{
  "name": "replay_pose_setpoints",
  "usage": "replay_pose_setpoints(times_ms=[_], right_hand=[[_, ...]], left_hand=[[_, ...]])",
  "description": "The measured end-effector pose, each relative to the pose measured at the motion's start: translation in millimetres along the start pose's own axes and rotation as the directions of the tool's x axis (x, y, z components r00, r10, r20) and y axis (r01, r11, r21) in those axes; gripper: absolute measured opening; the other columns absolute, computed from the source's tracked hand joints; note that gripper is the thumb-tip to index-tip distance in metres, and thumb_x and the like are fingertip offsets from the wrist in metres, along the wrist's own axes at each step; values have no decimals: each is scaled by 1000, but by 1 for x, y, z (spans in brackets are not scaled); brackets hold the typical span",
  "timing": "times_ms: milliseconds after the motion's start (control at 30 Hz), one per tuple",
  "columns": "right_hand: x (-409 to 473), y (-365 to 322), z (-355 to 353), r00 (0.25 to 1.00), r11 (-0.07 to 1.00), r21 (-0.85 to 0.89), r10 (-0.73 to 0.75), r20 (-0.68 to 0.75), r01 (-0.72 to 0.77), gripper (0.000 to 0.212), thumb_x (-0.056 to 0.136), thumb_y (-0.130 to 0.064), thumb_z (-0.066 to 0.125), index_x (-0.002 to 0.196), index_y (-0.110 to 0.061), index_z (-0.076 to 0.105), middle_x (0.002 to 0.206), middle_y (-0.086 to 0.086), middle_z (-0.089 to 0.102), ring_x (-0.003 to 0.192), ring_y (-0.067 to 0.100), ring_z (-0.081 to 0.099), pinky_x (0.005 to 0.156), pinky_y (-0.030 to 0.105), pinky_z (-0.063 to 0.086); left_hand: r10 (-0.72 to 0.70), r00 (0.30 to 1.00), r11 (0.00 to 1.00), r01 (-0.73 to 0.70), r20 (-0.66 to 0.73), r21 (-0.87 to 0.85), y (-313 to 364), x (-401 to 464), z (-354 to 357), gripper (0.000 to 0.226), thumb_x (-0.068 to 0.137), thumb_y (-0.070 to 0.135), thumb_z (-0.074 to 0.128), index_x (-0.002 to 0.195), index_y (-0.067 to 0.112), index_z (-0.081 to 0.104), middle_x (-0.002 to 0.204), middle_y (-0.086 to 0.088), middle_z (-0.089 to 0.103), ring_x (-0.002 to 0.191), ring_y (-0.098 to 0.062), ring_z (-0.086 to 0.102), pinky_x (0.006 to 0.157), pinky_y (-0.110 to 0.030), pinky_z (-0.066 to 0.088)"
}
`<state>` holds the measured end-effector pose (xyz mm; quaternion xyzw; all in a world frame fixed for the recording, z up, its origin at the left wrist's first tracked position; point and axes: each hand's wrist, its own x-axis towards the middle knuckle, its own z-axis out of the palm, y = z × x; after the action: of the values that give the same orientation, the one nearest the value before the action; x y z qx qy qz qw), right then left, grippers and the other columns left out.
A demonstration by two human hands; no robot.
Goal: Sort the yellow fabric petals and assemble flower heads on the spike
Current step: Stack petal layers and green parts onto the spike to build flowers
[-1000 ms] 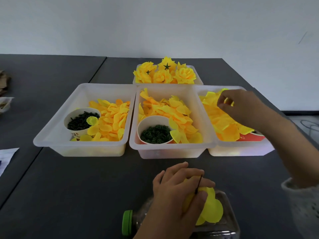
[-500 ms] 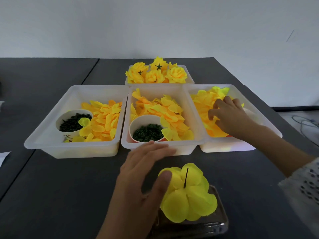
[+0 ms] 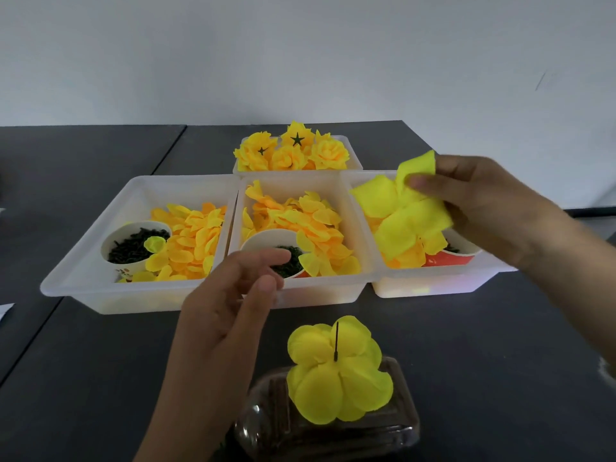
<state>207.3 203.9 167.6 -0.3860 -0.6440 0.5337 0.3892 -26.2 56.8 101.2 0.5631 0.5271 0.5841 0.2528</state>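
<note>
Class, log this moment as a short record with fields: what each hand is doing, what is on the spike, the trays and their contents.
right hand: pinches a yellow petal piece above the right tray
left hand: open, holds nothing
spike: upright, through a flower layer
spike base: clear bottle
left tray: petals, cup of dark green bits
middle tray: petals, cup
back tray: finished flowers

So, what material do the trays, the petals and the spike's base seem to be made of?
The trays look like frosted, translucent plastic: light glows through their walls. The petals on the spike look like thin matte fabric, creased and limp. The base seems a clear glossy plastic bottle on its side, with bright glints.
</note>
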Motion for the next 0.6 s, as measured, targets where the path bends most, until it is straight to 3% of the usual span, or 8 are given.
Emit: replay_pose_setpoints(times_ms=[100,200,267,333,433,533,600], right_hand=[[-16,0,24,996,999,-36,4,94,0,29,76,-28,64,93,-5,68,93,22,68,76,40,62,74,47,53],[-29,-2,43,991,983,-145,-103,87,115,21,74,-31,64,82,-11,65,71,7,61,64,17,54,66,29,49],[-38,-3,55,961,941,-195,-271,53,276,19,78,-25,67,81,-7,62,71,2,61,63,13,55,61,23,48],[-46,-1,64,870,821,-305,-489,58,482,13,82,-18,70,80,-9,61,77,0,60,73,18,57,67,28,47],[-56,9,70,668,499,-549,-728,155,671,7,82,-16,71,79,-15,64,88,-1,54,86,19,53,74,29,40],[-62,25,71,543,311,-601,-802,251,737,2,78,-13,72,80,-13,70,86,-1,49,78,22,46,68,33,36],[-66,38,71,503,237,-619,-812,297,749,9,74,-11,73,81,-16,73,89,1,50,75,21,44,68,31,33]], left_hand=[[-17,999,999,16,29,28,7,5,1,27,91,31,44,98,32,69,68,10,58,64,-5,53,58,-9,40],[-63,996,996,59,62,61,9,9,2,35,92,43,36,89,32,69,59,14,52,54,-2,46,51,-9,36],[-121,989,993,119,84,20,7,11,1,46,92,54,30,79,31,69,52,6,44,46,-3,38,46,-12,34],[-220,963,973,228,155,-39,5,13,0,62,86,72,24,74,33,69,47,3,44,40,-4,35,42,-13,31],[-370,880,881,434,296,-189,5,15,2,67,65,85,30,75,34,71,50,-4,58,36,-8,41,38,-18,33],[-370,866,846,464,337,-263,-1,14,2,47,80,70,48,88,31,74,68,-11,68,48,-16,57,46,-31,45],[-328,887,882,411,326,-231,-5,12,0,26,89,48,55,94,29,73,73,-5,64,58,-17,57,51,-28,46]])
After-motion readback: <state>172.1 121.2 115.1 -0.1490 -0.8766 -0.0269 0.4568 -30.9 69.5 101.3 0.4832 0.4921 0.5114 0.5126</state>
